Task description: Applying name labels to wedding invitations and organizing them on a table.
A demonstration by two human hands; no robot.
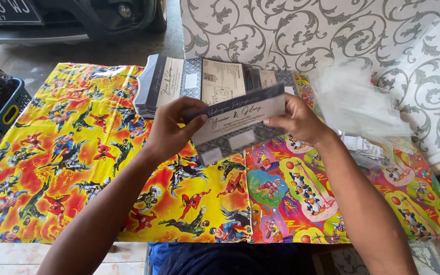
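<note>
Grey card (238, 122) held by two hands (171, 130) (296, 122).

Both forearms reach forward, left hand (171, 127) and right hand (297, 119) in pinching grip.

A home's front porch or carport used as a makeshift workspace: a low table (52, 168) wrapped in cartoon gift paper, a parked car (72, 18) just beyond it on concrete, a patterned wall (301, 30) behind it.

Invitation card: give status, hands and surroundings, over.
Left hand and right hand both shut on invitation card, held above the table. Stack of cards behind it. Clear plastic sleeves by the right wrist. Nothing in the way.
</note>
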